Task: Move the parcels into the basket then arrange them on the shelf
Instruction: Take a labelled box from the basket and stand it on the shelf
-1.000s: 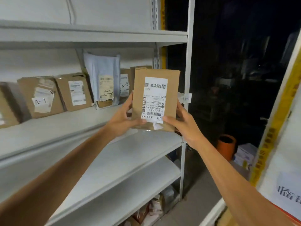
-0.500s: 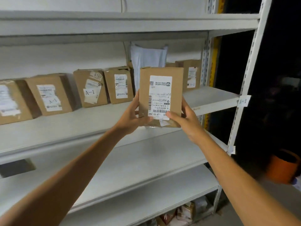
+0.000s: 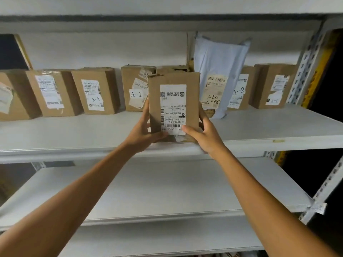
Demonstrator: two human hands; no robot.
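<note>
One long white shelf (image 3: 74,134) carries a row of brown parcels (image 3: 96,91) and a grey bag (image 3: 219,60) along its back. The box (image 3: 174,101), a moment ago out by the shelf's right post, now stands upright over the shelf's front edge. The left hand (image 3: 143,132) and right hand (image 3: 206,138) grip its lower sides with curled fingers, so it looks ready to be slid into the row.

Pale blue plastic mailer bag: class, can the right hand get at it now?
Probably not: the right hand and left hand grip the brown cardboard parcel; once freed, bare white shelf leads to the pale blue mailer bag.
</note>
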